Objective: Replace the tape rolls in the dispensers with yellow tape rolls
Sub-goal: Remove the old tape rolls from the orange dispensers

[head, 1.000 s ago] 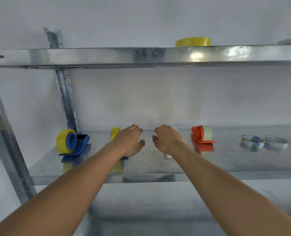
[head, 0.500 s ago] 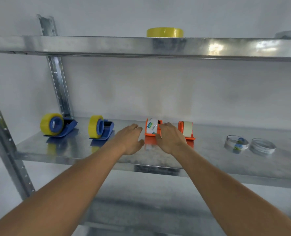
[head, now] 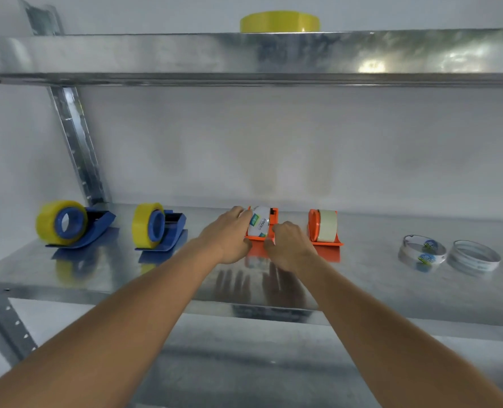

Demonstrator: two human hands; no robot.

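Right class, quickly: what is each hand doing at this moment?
Left hand: fingers curled on the clear tape roll in the orange dispenser.
Right hand: fingers curled on that dispenser's near end.

On the lower shelf [head: 362,278] stand four dispensers in a row. The two blue dispensers [head: 97,228] [head: 173,228] at left carry yellow rolls [head: 48,220] [head: 141,225]. The orange dispenser [head: 263,241] carries a clear printed roll [head: 259,223]; the other orange dispenser [head: 327,242] a pale roll [head: 327,225]. One yellow spare roll [head: 279,22] lies flat on the upper shelf [head: 156,54].
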